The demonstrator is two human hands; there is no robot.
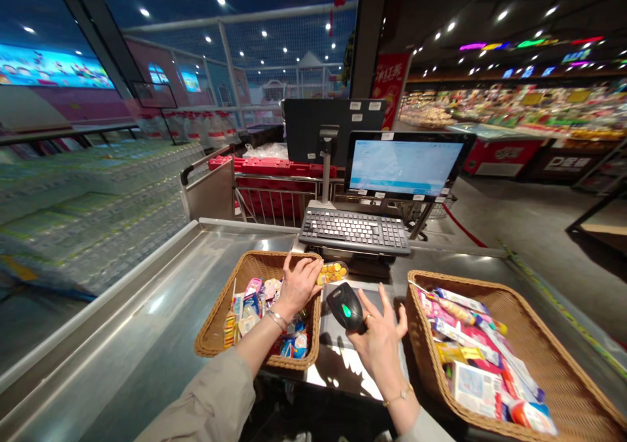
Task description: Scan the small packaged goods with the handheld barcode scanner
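Note:
My left hand grips a small packet of yellow sweets, held just past the right rim of the left wicker basket, which is full of small snack packs. My right hand holds a black barcode scanner with a green light, its head turned towards the packet; the fingers on the far side are partly spread. Both hands hover over the steel checkout counter, in front of the keyboard.
A second wicker basket at the right holds several packaged goods. Behind the keyboard stand a lit touchscreen and a customer display. Red baskets and a metal rail are beyond; the shop floor opens right.

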